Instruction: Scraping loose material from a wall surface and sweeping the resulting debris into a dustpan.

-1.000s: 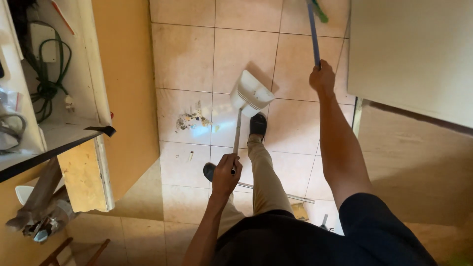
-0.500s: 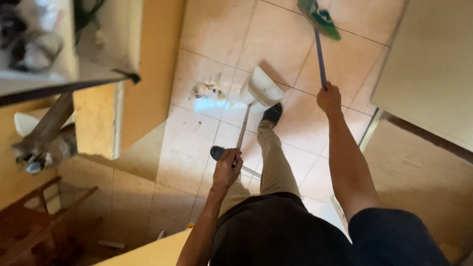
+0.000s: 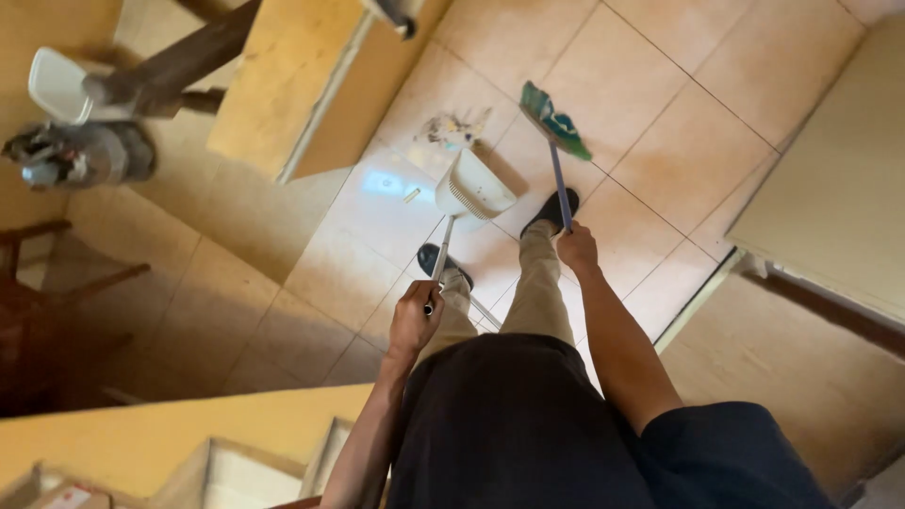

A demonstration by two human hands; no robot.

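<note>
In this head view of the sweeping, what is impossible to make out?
- Debris pile: too small and blurred to tell what it holds.
- Dustpan inside: faces away, so its contents are hidden.
- Left hand grip: fingers wrap the dustpan handle, covering its end.
- Broom bristles: motion-blurred; floor contact unclear.
- Grey object at the left: blurred, kind unclear.
- Right hand: palm side hidden.

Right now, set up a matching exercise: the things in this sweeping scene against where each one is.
Things:
1. dustpan
2. broom head
3. debris pile
4. left hand

Places:
A. on the tile beyond the pan's mouth
B. gripping the top of the long dustpan handle
C. raised off the floor, at the end of the blue pole
D. resting on the floor by the feet

Pairs: 1-D, 2-C, 3-A, 4-B
</note>
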